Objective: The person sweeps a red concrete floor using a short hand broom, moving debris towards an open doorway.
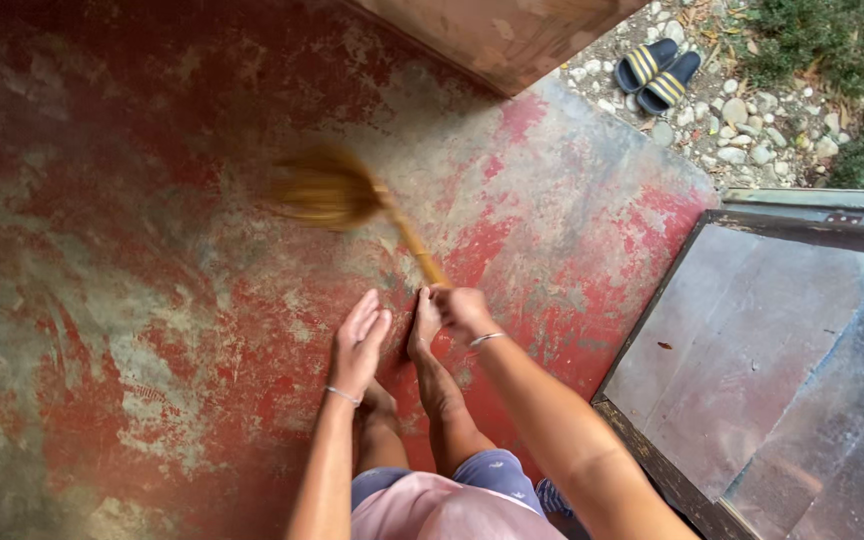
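Note:
My right hand [462,308] is closed around the thin handle of a straw hand broom [327,190]. The broom's bristle head is blurred with motion over the worn red floor [152,330], ahead and to the left of the hand. My left hand [357,345] hangs flat with fingers together and slightly spread, holding nothing, just left of the right hand. Below the hands my bare legs and a foot [424,325] show, standing on the floor.
A grey door or panel with a dark frame [752,350] lies at the right. A brownish wall [497,35] rises at the top. Beyond the floor's edge, a pair of dark striped slippers [657,72] rests on pebbles near green plants [832,60].

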